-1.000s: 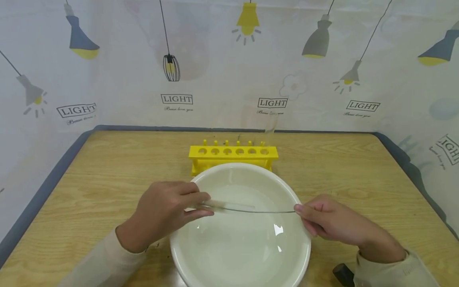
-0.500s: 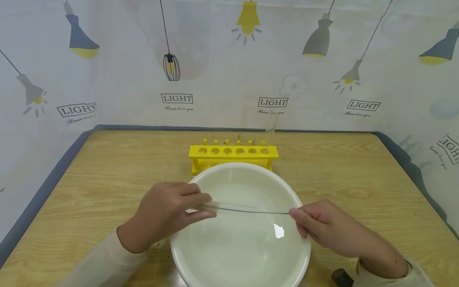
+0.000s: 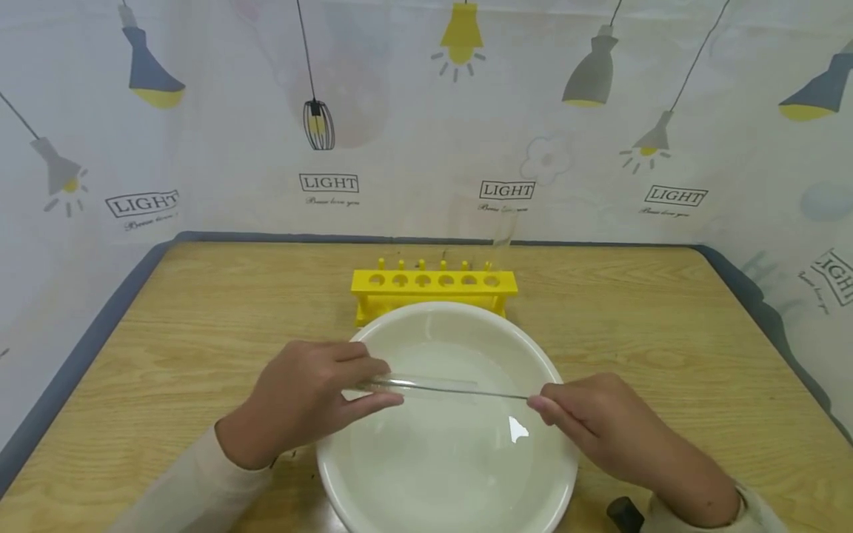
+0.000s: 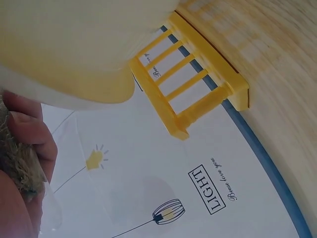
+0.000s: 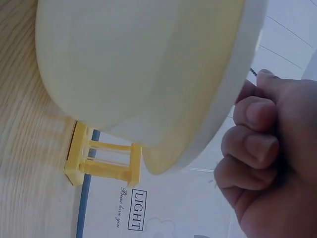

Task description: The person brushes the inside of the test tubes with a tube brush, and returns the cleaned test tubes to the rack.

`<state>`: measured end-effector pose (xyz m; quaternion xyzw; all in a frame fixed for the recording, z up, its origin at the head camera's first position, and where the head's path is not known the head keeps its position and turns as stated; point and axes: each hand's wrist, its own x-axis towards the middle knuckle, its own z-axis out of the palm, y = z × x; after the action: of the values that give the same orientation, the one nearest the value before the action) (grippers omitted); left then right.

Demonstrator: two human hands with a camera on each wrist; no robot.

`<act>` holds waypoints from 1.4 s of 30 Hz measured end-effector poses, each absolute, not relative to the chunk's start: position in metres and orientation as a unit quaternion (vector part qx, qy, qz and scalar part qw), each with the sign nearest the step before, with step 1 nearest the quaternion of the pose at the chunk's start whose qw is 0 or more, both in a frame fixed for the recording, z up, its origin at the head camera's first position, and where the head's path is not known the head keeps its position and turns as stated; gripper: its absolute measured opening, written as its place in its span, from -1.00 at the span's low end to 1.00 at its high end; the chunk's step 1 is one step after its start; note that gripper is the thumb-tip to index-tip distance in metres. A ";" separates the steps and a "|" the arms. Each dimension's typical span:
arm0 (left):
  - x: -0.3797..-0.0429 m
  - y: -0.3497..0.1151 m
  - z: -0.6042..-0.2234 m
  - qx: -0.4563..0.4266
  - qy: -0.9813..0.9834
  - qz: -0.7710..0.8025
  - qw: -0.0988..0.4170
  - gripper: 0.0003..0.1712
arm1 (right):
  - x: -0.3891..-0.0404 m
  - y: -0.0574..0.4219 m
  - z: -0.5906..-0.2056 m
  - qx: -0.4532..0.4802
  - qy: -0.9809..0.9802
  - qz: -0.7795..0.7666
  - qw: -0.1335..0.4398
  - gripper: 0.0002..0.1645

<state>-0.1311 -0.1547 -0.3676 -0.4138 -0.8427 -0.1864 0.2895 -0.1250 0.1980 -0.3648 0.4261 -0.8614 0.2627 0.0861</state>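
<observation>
Over the white basin (image 3: 448, 459), my left hand (image 3: 313, 403) holds a clear glass test tube (image 3: 433, 381) level between thumb and fingers, its length pointing right. A test tube brush (image 3: 496, 393) lies along the tube, its thin metal stem running out to the right. Its greenish-brown bristles (image 4: 22, 166) show within the left hand's grip in the left wrist view. At the basin's right side my right hand (image 3: 603, 429) pinches the stem's end, with the other fingers (image 5: 260, 148) curled in the right wrist view.
Behind the basin stands a yellow test tube rack (image 3: 433, 283), with another clear tube (image 3: 503, 233) leaning up at its right end. A dark cylindrical piece (image 3: 625, 513) lies by the right sleeve. A patterned curtain (image 3: 413, 133) borders the wooden table (image 3: 220, 318).
My right hand has shifted left and turned so its back faces more upward, and less brush stem shows between the hands. The left hand keeps its hold on the test tube.
</observation>
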 end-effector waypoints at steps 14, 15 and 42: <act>-0.133 -0.159 -0.368 -0.410 -0.847 -0.217 0.261 -0.61 | -0.131 0.193 -0.368 0.464 -0.820 0.157 0.296 -0.42; -0.133 -0.159 -0.368 -0.411 -0.845 -0.220 0.262 -0.60 | -0.131 0.193 -0.368 0.463 -0.820 0.154 0.300 -0.42; -0.133 -0.169 -0.360 -0.342 -0.896 -0.266 0.093 -0.58 | -0.143 0.202 -0.373 0.463 -0.820 0.152 0.300 -0.45</act>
<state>-0.1326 -0.1687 -0.3596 -0.3422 -0.8963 -0.2662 0.0927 -0.1433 0.2025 -0.3731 0.4634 -0.8197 0.1520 0.3004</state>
